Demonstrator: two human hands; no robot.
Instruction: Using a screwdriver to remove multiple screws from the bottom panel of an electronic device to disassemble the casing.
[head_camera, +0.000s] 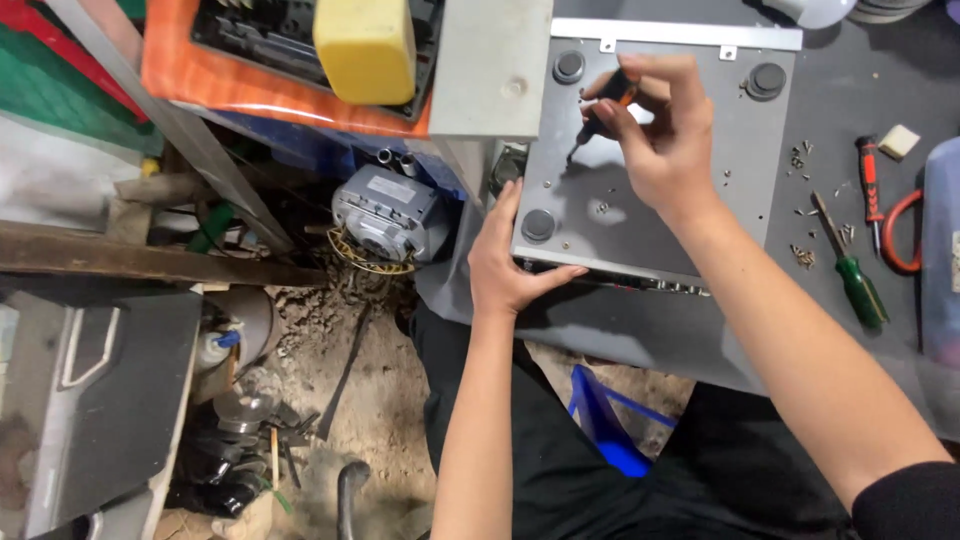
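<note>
Cluttered workbench: right hand apparently drives screwdriver into grey panel.

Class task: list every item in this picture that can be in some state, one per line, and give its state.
Grey device: flipped, underside up.
Left hand: gripping the device's corner.
Right hand: holding a small screwdriver, tip down.
Green screwdriver: lying unused.
Red screwdriver: lying unused.
Loose screws: scattered.
</note>
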